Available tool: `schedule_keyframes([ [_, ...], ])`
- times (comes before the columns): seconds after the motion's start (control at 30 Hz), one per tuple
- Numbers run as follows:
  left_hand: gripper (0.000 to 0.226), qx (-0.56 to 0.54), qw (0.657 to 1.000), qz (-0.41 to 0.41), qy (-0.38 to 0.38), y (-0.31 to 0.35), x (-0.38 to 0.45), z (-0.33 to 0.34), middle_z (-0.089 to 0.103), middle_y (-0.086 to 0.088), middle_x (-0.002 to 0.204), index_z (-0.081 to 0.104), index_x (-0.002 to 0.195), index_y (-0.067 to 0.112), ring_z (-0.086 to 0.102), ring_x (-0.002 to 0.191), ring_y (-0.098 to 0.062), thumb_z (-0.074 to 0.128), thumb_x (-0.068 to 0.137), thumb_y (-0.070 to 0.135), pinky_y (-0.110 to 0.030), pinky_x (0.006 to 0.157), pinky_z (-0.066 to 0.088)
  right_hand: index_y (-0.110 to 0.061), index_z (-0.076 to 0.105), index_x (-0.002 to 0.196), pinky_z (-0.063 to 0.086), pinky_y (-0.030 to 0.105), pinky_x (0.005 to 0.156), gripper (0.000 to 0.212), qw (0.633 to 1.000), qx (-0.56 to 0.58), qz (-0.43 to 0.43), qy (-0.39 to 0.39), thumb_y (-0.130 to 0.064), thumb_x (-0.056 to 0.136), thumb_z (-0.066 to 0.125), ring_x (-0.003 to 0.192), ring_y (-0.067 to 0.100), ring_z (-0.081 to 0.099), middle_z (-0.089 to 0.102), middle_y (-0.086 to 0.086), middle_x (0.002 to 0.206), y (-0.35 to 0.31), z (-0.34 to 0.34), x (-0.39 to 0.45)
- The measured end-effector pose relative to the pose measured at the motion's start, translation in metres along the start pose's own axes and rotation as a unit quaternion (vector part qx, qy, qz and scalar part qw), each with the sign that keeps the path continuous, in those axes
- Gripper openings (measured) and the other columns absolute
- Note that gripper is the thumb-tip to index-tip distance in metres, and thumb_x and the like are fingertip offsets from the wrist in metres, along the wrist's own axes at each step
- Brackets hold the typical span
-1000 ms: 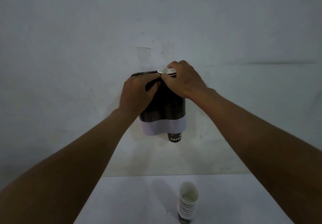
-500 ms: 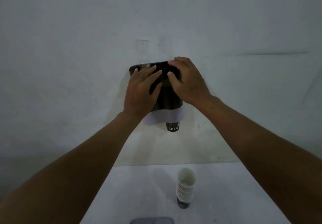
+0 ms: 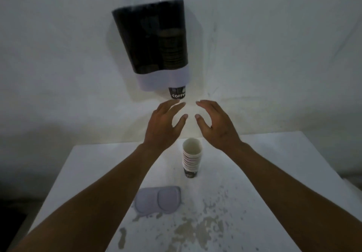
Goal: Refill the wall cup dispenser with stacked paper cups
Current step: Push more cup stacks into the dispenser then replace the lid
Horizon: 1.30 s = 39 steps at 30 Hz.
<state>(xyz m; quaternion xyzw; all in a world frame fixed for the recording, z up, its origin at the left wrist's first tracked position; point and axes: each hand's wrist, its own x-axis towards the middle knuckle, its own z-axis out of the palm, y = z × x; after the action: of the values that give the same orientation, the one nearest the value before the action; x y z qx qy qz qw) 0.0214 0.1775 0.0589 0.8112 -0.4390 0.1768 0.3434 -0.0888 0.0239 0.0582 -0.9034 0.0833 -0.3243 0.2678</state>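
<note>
Grey lid (image 3: pixel 158 200) flat on stained table (image 3: pixel 274 173).

both arms outstretched; left hand (image 3: pixel 163 126) and right hand (image 3: pixel 217 127) empty, fingers (image 3: pixel 177 105) relaxed, palms facing.

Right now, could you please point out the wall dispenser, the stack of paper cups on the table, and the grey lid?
wall dispenser (image 3: pixel 150 40), head view, dark front panel.
stack of paper cups (image 3: pixel 191 161), head view, striped side.
grey lid (image 3: pixel 158 200), head view, top face.

The wall-mounted plastic cup dispenser (image 3: pixel 154 41) is smoky black above a pale lilac base; below it, the white paper cup stack (image 3: pixel 192 159) shows striped rims.
</note>
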Motion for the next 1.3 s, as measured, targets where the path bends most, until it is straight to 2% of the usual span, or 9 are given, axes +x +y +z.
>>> schedule_keyframes([
  [0.13,0.048,-0.027,0.997,-0.035,-0.068,-0.006,-0.035,0.029,0.053,0.002,0.144,0.055,0.137,0.024,0.048,0.132,-0.017,0.055,0.094,0.047,-0.040,0.107,0.045,-0.018,0.049,0.140,0.042,0.021,0.105,0.044,0.996,0.030,0.067,-0.054,-0.031,0.099,0.056,0.129,0.011,0.050,0.053,-0.002,0.142,0.026,0.017,-0.045],
  [0.3,0.054,-0.062,0.986,-0.093,-0.127,-0.011,-0.067,0.057,0.050,0.005,0.147,0.050,0.141,0.024,0.045,0.134,-0.013,0.058,0.094,0.048,-0.030,0.108,0.039,-0.022,0.036,0.149,0.043,0.030,0.110,0.067,0.980,0.074,0.136,-0.125,-0.027,0.091,0.068,0.134,0.010,0.045,0.045,-0.004,0.149,0.054,0.041,-0.087],
  [0.5,0.048,-0.138,0.971,-0.152,-0.126,-0.018,-0.087,0.080,0.061,0.004,0.134,0.057,0.134,0.019,0.059,0.117,-0.011,0.065,0.092,0.040,-0.035,0.090,0.056,-0.029,0.017,0.155,0.043,0.029,0.107,0.102,0.935,0.167,0.238,-0.205,-0.039,0.077,0.082,0.136,0.012,0.044,0.041,-0.006,0.154,0.064,0.070,-0.098],
  [0.63,0.046,-0.174,0.960,-0.191,-0.109,-0.023,-0.089,0.086,0.063,0.003,0.131,0.059,0.132,0.018,0.061,0.115,-0.009,0.063,0.092,0.041,-0.035,0.084,0.060,-0.031,0.039,0.142,0.046,0.002,0.075,0.082,0.911,0.234,0.280,-0.193,-0.030,0.075,0.086,0.111,0.005,0.057,0.059,-0.016,0.124,0.072,0.087,-0.096],
  [0.73,0.047,-0.204,0.947,-0.226,-0.107,-0.023,-0.083,0.085,0.060,0.003,0.136,0.055,0.137,0.021,0.060,0.118,-0.010,0.062,0.094,0.038,-0.028,0.083,0.060,-0.028,0.044,0.135,0.044,-0.001,0.064,0.072,0.903,0.225,0.305,-0.204,-0.033,0.076,0.085,0.100,0.007,0.059,0.060,-0.011,0.116,0.078,0.097,-0.092],
  [0.87,0.051,-0.256,0.916,-0.286,-0.115,-0.027,-0.079,0.080,0.055,0.003,0.141,0.035,0.150,0.028,0.058,0.120,-0.010,0.050,0.101,0.032,-0.005,0.081,0.049,-0.031,0.046,0.131,0.049,0.014,0.079,0.071,0.891,0.232,0.326,-0.215,-0.041,0.073,0.085,0.107,0.008,0.060,0.061,-0.011,0.121,0.087,0.108,-0.080],
  [0.97,0.051,-0.251,0.906,-0.316,-0.125,-0.036,-0.085,0.080,0.056,-0.002,0.141,0.035,0.151,0.027,0.057,0.121,-0.013,0.049,0.102,0.025,0.000,0.079,0.044,-0.025,0.047,0.138,0.052,0.030,0.091,0.073,0.885,0.246,0.329,-0.219,-0.040,0.077,0.082,0.114,0.016,0.061,0.061,-0.006,0.131,0.089,0.106,-0.069],
  [1.13,0.067,-0.231,0.908,-0.300,-0.176,-0.041,-0.088,0.073,0.055,-0.001,0.142,0.037,0.149,0.023,0.054,0.128,-0.014,0.068,0.090,0.016,-0.024,0.097,0.049,-0.029,0.052,0.134,0.054,0.043,0.098,0.071,0.886,0.282,0.312,-0.196,-0.051,0.071,0.076,0.113,0.013,0.063,0.066,-0.010,0.126,0.075,0.090,-0.048],
  [1.3,0.081,-0.245,0.916,-0.248,-0.199,-0.032,-0.077,0.048,0.057,0.006,0.139,0.037,0.148,0.029,0.057,0.118,-0.007,0.080,0.080,0.027,-0.015,0.086,0.049,-0.027,0.051,0.134,0.054,0.043,0.099,0.072,0.895,0.311,0.263,-0.180,-0.057,0.071,0.070,0.116,0.014,0.063,0.066,-0.010,0.125,0.042,0.069,-0.025],
])
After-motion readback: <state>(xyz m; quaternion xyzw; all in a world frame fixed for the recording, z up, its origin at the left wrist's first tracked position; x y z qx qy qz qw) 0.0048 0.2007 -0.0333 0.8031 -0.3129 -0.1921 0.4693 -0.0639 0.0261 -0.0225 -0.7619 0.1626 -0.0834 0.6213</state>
